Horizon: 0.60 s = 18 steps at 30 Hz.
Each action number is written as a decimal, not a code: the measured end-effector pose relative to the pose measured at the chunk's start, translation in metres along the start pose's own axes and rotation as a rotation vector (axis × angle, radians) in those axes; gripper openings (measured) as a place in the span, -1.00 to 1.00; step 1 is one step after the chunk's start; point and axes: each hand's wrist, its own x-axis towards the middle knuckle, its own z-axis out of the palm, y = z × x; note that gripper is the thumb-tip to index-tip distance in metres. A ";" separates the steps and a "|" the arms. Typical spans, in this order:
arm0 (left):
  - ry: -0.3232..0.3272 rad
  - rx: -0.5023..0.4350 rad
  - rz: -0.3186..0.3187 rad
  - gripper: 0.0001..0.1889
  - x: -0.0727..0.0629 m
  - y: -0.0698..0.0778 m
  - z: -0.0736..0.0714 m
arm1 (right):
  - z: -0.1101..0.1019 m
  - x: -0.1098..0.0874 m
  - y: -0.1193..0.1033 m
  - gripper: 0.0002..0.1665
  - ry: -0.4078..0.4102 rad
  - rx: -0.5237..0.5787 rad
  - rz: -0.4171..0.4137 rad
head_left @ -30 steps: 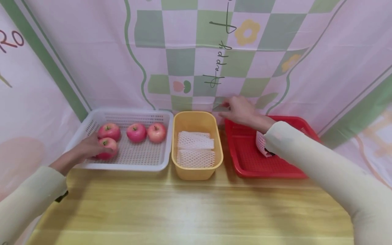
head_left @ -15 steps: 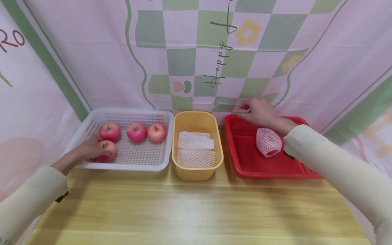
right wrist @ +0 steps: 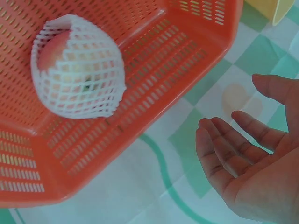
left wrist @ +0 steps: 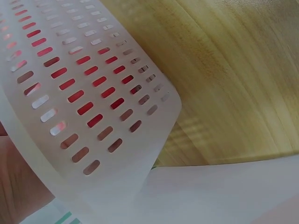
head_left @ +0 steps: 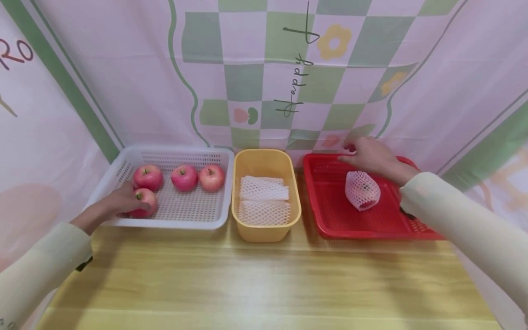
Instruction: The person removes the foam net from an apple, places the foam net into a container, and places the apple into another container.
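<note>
At the left, my left hand (head_left: 121, 200) grips a red apple (head_left: 147, 202) in the white basket (head_left: 194, 224), fingers and thumb about its side. Three more apples stand in that basket, one of them (head_left: 148, 177) just behind the gripped one. The left wrist view shows mostly the basket's slotted wall (left wrist: 93, 112), with red showing through. My right hand (head_left: 373, 156) hovers over the back of the red basket (head_left: 330, 220), fingers loosely bent and holding nothing. Below it, an apple in a white foam net (right wrist: 79, 74) lies in the red basket.
Between the baskets stands a yellow bin (head_left: 266, 160) with white foam nets (head_left: 265, 213) inside. All three containers sit in a row on a wooden table (head_left: 264, 279). A patterned cloth (head_left: 243, 82) hangs right behind them.
My right hand has moved rightward along the back of the red basket, uncovering the netted apple. My left hand has stayed almost still on its apple.
</note>
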 end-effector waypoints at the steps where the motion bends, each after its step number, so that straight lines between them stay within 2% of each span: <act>1: 0.004 -0.001 0.009 -0.13 0.000 0.000 0.000 | 0.000 -0.001 0.003 -0.50 -0.003 -0.003 0.003; 6: 0.016 -0.038 0.051 -0.11 0.000 0.001 0.000 | -0.001 -0.004 0.016 -0.42 -0.031 -0.028 0.036; 9: 0.009 -0.029 0.036 -0.06 -0.002 0.004 -0.002 | -0.001 -0.007 0.024 -0.39 -0.041 -0.043 0.038; 12: -0.009 0.021 -0.017 0.01 -0.005 0.007 -0.006 | 0.000 -0.011 0.031 -0.40 -0.042 -0.039 0.034; 15: -0.014 0.060 -0.041 0.06 -0.007 0.011 -0.009 | 0.001 -0.016 0.037 -0.39 -0.044 -0.048 0.026; 18: -0.002 0.060 -0.018 0.09 -0.008 0.014 -0.010 | 0.002 -0.021 0.041 -0.34 -0.059 -0.065 0.030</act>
